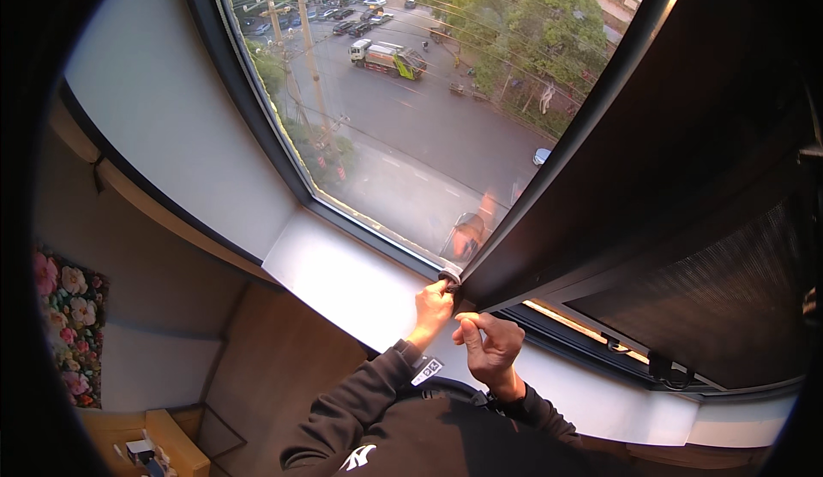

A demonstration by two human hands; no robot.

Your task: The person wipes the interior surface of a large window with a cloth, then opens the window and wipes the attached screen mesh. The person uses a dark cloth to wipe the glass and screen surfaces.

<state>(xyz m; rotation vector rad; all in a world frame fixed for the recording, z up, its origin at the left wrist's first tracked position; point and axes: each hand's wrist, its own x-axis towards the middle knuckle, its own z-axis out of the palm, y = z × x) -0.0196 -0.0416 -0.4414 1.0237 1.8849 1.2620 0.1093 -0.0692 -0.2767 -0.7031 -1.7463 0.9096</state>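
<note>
At the bottom corner of the window pane (411, 130), my left hand (432, 310) has its fingertips on a small grey and black piece (450, 278). What that piece is made of cannot be told. It sits where the dark lower frame (373, 227) meets the opened window sash (553, 162). Just right of it, my right hand (494, 348) is raised above the sill with thumb and index fingertips pinched together. Nothing shows between them. A reflection of a hand appears in the glass.
Under both hands runs a white window sill (347, 271). To the right, the opened sash carries a mesh screen (726, 310) and a black fitting (661, 366). Lower left are a wooden box-like piece of furniture (173, 441) and a floral panel (74, 329). A street with vehicles lies outside.
</note>
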